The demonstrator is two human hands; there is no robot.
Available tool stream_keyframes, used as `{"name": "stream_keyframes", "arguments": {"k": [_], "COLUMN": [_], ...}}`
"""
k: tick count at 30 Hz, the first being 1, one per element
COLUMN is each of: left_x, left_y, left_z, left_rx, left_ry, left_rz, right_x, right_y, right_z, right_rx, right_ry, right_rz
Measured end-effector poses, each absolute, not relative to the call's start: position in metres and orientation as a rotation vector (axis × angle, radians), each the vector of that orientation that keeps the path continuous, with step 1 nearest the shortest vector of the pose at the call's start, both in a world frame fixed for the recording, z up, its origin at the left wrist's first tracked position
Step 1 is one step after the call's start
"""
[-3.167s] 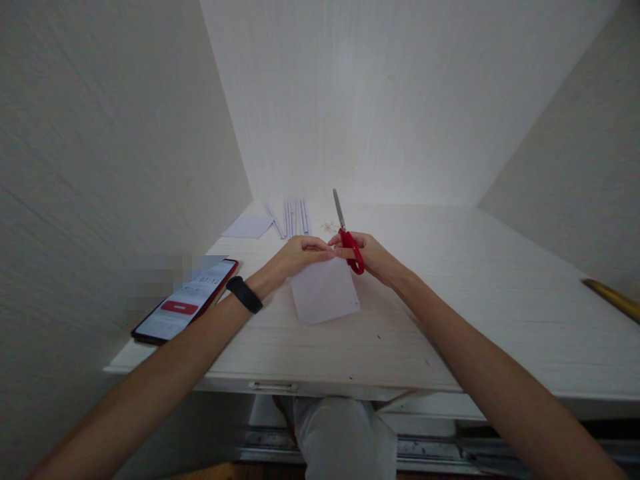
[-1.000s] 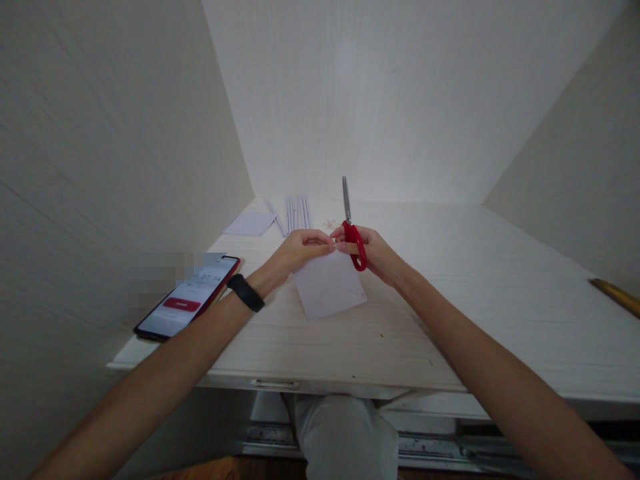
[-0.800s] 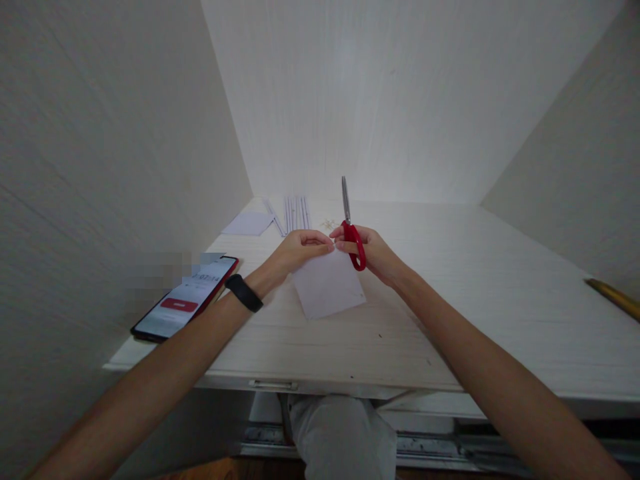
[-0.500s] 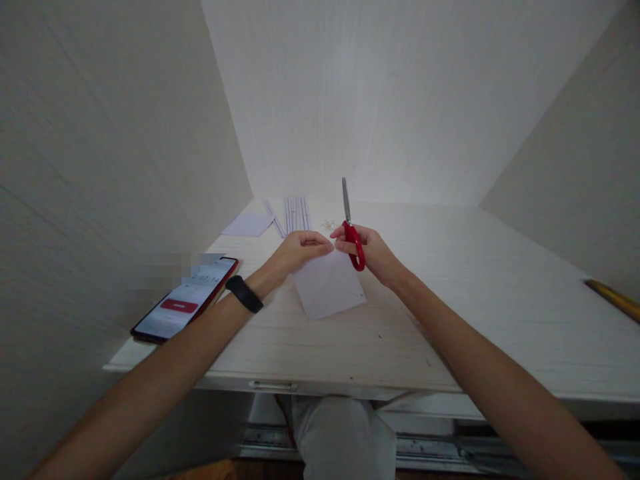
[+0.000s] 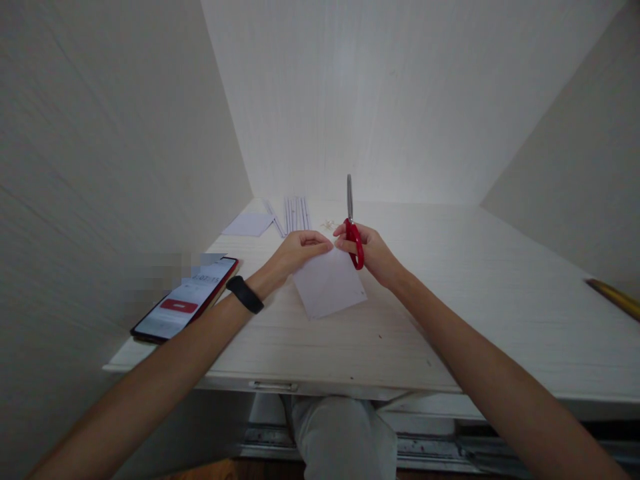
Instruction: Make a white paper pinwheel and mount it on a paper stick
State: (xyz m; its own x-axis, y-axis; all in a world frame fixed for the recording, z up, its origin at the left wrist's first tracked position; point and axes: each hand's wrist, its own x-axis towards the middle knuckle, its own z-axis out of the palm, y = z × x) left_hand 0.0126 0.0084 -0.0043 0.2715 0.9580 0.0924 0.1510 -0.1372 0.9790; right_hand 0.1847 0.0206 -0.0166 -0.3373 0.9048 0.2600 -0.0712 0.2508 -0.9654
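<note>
My left hand and right hand both pinch the white paper sheet's far edge on the pale wooden surface. My right also grips the red-handled scissors, blades shut, pointing up. I'd worry the blades swing into my left fingers, since they're nearly touching.

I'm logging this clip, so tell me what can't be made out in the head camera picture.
- Phone screen text: too small, and a blurred patch covers its far corner.
- Top edge of the paper sheet: hidden by the left hand and right hand.
- Yellow object: cut off by the right edge.
</note>
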Motion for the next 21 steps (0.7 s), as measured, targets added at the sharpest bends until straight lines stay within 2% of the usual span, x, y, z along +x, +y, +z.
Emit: {"name": "stream_keyframes", "arguments": {"k": [21], "left_x": [0.0141], "left_y": [0.0070], "left_z": [-0.0028], "left_rx": [1.549], "left_ry": [1.066], "left_rz": [0.996], "right_x": [0.1872], "right_y": [0.0230], "right_z": [-0.0191], "right_rx": [-0.788], "right_ry": [-1.559], "right_rz": [1.327]}}
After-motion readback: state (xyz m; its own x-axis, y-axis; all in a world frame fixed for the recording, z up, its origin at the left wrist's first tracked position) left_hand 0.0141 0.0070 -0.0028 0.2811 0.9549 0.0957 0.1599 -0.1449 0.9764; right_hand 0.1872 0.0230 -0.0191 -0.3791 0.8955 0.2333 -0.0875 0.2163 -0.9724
